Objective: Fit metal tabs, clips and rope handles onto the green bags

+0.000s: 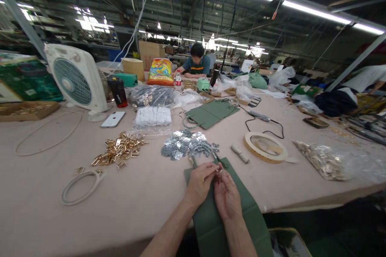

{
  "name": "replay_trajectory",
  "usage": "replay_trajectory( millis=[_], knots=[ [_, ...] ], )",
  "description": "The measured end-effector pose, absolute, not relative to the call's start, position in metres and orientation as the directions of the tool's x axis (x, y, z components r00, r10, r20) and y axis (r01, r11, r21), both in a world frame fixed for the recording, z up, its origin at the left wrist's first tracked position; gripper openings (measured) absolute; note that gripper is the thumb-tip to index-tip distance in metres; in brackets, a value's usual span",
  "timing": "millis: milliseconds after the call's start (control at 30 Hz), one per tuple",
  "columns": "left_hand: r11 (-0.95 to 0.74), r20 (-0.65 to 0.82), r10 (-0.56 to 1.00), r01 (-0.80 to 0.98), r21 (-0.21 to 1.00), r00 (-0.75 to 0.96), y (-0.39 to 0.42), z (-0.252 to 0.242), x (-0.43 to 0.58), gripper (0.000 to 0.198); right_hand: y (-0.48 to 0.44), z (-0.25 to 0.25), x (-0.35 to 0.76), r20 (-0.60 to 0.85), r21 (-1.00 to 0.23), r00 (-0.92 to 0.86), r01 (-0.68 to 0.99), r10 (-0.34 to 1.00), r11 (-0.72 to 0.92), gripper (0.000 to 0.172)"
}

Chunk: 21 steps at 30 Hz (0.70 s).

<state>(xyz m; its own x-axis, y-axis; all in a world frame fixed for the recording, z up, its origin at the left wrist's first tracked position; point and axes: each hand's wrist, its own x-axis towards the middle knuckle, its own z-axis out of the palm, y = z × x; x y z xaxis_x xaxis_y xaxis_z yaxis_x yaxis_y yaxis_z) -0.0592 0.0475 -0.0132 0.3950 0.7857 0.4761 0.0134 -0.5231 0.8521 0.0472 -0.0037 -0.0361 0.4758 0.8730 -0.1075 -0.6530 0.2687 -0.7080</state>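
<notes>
A green bag panel (247, 209) lies over the table's front edge, under my forearms and hanging down toward me. Its looped green handle (193, 153) arches away from me, with a gold-coloured fitting (191, 161) at the left end. My left hand (199, 182) pinches with thumb and forefinger at the handle's right end. My right hand (226, 196), palm partly up, closes its fingertips on the same spot. A small shiny metal fitting (217, 172) shows between the fingertips, mostly hidden. Just beyond the handle lies a heap of flat silver metal plates (177, 144).
Gold metal fittings (119, 150) are piled to the left, near a pale ring-shaped strap (80, 188). On the right are a tape roll (249, 144) and a bag of metal parts (322, 162). Another green panel (211, 112) lies farther back. A co-worker (197, 64) sits opposite.
</notes>
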Motion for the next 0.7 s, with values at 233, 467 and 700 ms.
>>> replay_trajectory(
  millis=[233, 467, 700],
  knots=[
    [-0.540, 0.491, 0.773, 0.010, 0.842, 0.402, 0.0466, -0.0100, -0.0611, 0.031, -0.0026, -0.0377, 0.0449, -0.084, -0.756, 0.499, -0.596, 0.863, 0.271, 0.025],
    [-0.532, 0.491, 0.779, -0.003, 0.847, 0.391, 0.0472, -0.0108, -0.0621, 0.030, -0.0018, -0.0390, 0.0441, -0.077, -0.786, 0.517, -0.557, 0.852, 0.267, 0.028],
    [-0.527, 0.488, 0.779, -0.013, 0.850, 0.394, 0.0467, -0.0103, -0.0630, 0.031, 0.0002, -0.0449, 0.0425, -0.063, -0.835, 0.573, -0.479, 0.817, 0.272, 0.031]
  ],
)
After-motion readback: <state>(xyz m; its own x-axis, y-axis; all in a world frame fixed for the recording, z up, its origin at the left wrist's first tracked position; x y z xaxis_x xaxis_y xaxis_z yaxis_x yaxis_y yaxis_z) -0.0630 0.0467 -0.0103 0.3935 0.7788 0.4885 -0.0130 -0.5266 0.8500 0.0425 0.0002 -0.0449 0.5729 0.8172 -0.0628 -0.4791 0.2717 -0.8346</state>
